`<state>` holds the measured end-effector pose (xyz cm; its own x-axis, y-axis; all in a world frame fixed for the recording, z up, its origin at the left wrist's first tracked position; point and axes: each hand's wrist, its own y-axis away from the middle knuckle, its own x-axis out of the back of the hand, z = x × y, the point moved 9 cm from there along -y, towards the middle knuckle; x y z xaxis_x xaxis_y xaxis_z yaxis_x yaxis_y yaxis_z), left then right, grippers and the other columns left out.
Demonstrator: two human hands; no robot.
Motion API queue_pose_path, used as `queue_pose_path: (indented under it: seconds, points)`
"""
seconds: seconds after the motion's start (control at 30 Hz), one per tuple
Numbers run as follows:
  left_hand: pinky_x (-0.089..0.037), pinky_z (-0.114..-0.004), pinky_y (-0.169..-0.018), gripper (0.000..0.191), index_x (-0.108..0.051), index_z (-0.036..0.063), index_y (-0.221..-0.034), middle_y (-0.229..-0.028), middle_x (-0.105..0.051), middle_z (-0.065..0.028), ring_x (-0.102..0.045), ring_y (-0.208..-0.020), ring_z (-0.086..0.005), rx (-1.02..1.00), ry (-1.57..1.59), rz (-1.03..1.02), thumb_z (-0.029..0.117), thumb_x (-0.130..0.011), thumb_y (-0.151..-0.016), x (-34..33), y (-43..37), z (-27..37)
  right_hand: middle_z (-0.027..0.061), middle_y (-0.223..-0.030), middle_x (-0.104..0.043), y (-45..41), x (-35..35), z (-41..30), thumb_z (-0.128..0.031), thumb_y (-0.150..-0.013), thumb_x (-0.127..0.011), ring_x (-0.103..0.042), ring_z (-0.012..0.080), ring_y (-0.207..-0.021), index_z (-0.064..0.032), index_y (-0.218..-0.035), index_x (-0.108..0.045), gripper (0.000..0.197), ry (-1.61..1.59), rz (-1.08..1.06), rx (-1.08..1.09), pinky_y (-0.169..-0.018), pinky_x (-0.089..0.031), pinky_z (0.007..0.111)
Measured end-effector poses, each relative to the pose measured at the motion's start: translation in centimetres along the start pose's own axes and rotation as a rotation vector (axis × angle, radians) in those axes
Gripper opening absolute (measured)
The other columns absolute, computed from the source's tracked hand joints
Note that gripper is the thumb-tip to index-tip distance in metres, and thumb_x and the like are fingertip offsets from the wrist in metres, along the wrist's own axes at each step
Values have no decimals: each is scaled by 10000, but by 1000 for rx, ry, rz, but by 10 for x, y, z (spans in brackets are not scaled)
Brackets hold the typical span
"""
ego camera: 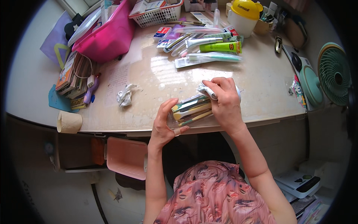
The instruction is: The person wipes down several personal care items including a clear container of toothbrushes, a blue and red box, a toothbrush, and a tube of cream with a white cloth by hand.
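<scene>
My left hand (pixel 163 123) grips the left end of a clear plastic pack of toothbrushes (pixel 193 110), tilted over the desk's front edge. A crumpled white patterned cloth or tissue (pixel 207 91) is pinched in my right hand (pixel 227 100), at the pack's upper right end. Another crumpled white tissue (pixel 125 95) lies on the desk to the left. Beyond my hands is a pile with a green tube (pixel 219 47), a silver-white tube (pixel 200 42) and several packaged toothbrushes (pixel 212 57).
A pink plastic bin (pixel 112 36), a white basket (pixel 158 14) and a yellow-lidded container (pixel 243 19) stand at the back. Stacked books (pixel 74 77) and a paper roll (pixel 69 122) are left, a green fan (pixel 332 72) right. A pink bin (pixel 127 158) sits below the desk (pixel 268 98).
</scene>
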<state>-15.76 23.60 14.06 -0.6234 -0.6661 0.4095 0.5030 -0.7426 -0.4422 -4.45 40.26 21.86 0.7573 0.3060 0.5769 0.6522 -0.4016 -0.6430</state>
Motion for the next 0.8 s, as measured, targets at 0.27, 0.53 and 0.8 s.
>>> queue_pose_path:
  seconds: [0.27,0.53,0.8]
  points:
    - [-549,-412,-970,805,-560,81,-1362,-1317,-620,-146,-636,-1197,-331,21,-159,106,129,-941,-654,-5,12,34,116,-1085,-661,25,3,-45,24,-748,-708,-617,291,-1005,-10,-1134,-733,389,-220,-35,245,-886,-513,415]
    - [-530,-387,-1069,1003,-347,52,-1542,-1450,-488,-137,-566,-1302,-253,559,403,164,49,-927,-724,-45,84,46,148,-1091,-651,48,27,25,138,-696,-628,-593,329,-1005,-14,-1198,-740,536,-201,149,-81,-859,-518,393]
    - [-491,-400,-1102,1036,-310,36,-1565,-1456,-489,-170,-559,-1312,-267,654,412,179,-17,-897,-713,-47,89,37,84,-1102,-673,82,3,-42,-19,-787,-742,-641,255,-955,-44,-1149,-782,365,-444,-48,247,-855,-542,382]
